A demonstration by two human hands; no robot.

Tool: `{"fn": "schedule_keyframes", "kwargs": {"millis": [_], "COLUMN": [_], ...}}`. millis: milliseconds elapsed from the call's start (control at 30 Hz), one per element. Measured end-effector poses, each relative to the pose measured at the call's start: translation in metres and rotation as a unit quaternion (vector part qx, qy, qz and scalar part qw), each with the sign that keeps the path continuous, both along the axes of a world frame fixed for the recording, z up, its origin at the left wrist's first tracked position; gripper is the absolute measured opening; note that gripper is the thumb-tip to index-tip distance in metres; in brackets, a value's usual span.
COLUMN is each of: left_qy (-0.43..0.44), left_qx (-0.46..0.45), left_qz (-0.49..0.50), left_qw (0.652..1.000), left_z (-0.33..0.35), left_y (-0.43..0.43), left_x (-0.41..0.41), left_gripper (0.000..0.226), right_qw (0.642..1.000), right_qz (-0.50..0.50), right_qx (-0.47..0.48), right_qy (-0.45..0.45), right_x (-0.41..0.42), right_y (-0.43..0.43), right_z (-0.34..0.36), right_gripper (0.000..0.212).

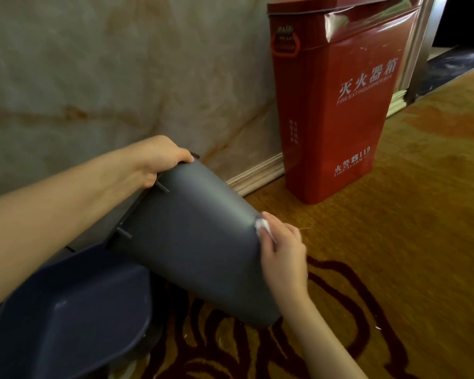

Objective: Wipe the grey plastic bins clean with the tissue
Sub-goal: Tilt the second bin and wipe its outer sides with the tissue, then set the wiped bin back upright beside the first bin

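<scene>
A grey plastic bin (197, 236) is tipped on its side above the carpet, its rim toward the wall at the upper left and its base toward the lower right. My left hand (159, 160) grips the rim at the top. My right hand (282, 244) presses a small white tissue (263, 225) against the bin's base edge on the right side. A second, bluish-grey bin (74, 315) stands open at the lower left, partly under the tipped one.
A red fire extinguisher box (337, 105) stands against the marbled wall (93, 77) to the right of the bins. A wooden skirting board (257, 176) runs along the wall's foot. Patterned gold and dark red carpet (394, 242) covers the floor.
</scene>
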State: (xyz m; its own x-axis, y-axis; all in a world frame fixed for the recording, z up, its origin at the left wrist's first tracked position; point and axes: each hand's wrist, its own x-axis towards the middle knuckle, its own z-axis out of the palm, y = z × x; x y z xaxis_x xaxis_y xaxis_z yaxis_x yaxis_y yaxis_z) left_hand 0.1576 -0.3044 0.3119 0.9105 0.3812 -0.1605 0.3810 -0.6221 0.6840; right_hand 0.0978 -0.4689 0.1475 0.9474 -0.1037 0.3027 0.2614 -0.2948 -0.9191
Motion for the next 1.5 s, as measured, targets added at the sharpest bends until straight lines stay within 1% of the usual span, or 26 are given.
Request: {"fn": "schedule_keyframes", "kwargs": {"millis": [67, 167, 233, 300, 367, 433, 500, 567, 667, 733, 800, 867, 967, 1067, 1133, 1200, 1267, 1333, 1367, 1433, 1500], "left_qy": [-0.013, -0.014, -0.015, -0.007, -0.005, -0.005, -0.003, -0.007, -0.031, -0.075, -0.110, -0.115, -0.100, -0.053, -0.062, -0.068, -0.069, -0.104, -0.138, -0.189, -0.197], "left_qx": [0.034, 0.067, 0.087, 0.104, 0.107, 0.103, 0.106, 0.129, 0.179, 0.230, 0.285, 0.318, 0.308, 0.312, 0.314, 0.309, 0.265, 0.209, 0.192, 0.188, 0.199], "left_qz": [-0.057, -0.113, -0.133, -0.148, -0.163, -0.183, -0.215, -0.262, -0.332, -0.386, -0.412, -0.403, -0.375, -0.317, -0.309, -0.315, -0.318, -0.291, -0.258, -0.170, -0.090], "left_qw": [0.998, 0.991, 0.987, 0.983, 0.981, 0.978, 0.971, 0.956, 0.926, 0.890, 0.858, 0.850, 0.869, 0.894, 0.896, 0.895, 0.908, 0.928, 0.937, 0.949, 0.956], "left_z": [-0.001, 0.002, 0.003, 0.000, -0.003, -0.004, -0.004, -0.003, -0.005, -0.009, -0.020, -0.039, -0.062, -0.076, -0.087, -0.093, -0.092, -0.084, -0.080, -0.077, -0.084], "left_y": [-0.003, -0.004, -0.004, -0.003, -0.001, 0.004, 0.009, 0.013, 0.017, 0.020, 0.030, 0.046, 0.082, 0.118, 0.128, 0.123, 0.121, 0.130, 0.140, 0.167, 0.198], "left_x": [-0.009, -0.021, -0.024, -0.027, -0.028, -0.027, -0.027, -0.028, -0.030, -0.034, -0.042, -0.054, -0.069, -0.082, -0.091, -0.098, -0.101, -0.105, -0.109, -0.121, -0.137], "left_gripper": [0.013, 0.028, 0.029, 0.027, 0.023, 0.020, 0.017, 0.016, 0.017, 0.025, 0.030, 0.029, 0.026, 0.024, 0.025, 0.026, 0.030, 0.032, 0.031, 0.027, 0.025], "right_qw": [0.998, 0.993, 0.991, 0.991, 0.995, 1.000, 0.997, 0.990, 0.983, 0.980, 0.979, 0.981, 0.980, 0.973, 0.961, 0.945, 0.931, 0.920, 0.915, 0.902, 0.884], "right_qz": [0.039, 0.074, 0.069, 0.055, 0.031, 0.005, -0.018, -0.028, -0.006, 0.021, 0.032, 0.023, 0.040, 0.115, 0.178, 0.239, 0.285, 0.321, 0.338, 0.372, 0.406], "right_qx": [0.026, 0.032, 0.021, 0.016, 0.019, 0.011, -0.008, -0.035, -0.048, -0.032, -0.012, 0.019, 0.038, 0.049, 0.043, 0.018, -0.021, -0.063, -0.084, -0.127, -0.162], "right_qy": [-0.044, -0.092, -0.115, -0.123, -0.089, -0.010, 0.079, 0.136, 0.178, 0.197, 0.201, 0.194, 0.192, 0.193, 0.205, 0.223, 0.227, 0.215, 0.203, 0.177, 0.163], "right_x": [-0.001, 0.001, 0.001, -0.003, -0.009, -0.015, -0.020, -0.020, -0.009, 0.002, 0.011, 0.016, 0.009, -0.004, -0.011, -0.016, -0.022, -0.029, -0.032, -0.037, -0.040], "right_y": [0.025, 0.054, 0.058, 0.051, 0.039, 0.024, 0.010, 0.004, 0.011, 0.021, 0.029, 0.036, 0.042, 0.050, 0.058, 0.068, 0.080, 0.095, 0.104, 0.124, 0.150], "right_z": [0.024, 0.050, 0.049, 0.029, -0.006, -0.047, -0.083, -0.104, -0.112, -0.106, -0.096, -0.087, -0.076, -0.057, -0.040, -0.024, -0.011, 0.001, 0.006, 0.013, 0.016], "right_gripper": [0.021, 0.028, 0.032, 0.036, 0.037, 0.036, 0.037, 0.038, 0.031, 0.025, 0.023, 0.024, 0.018, 0.022, 0.020, 0.013, 0.008, 0.015, 0.016, 0.018, 0.019]}}
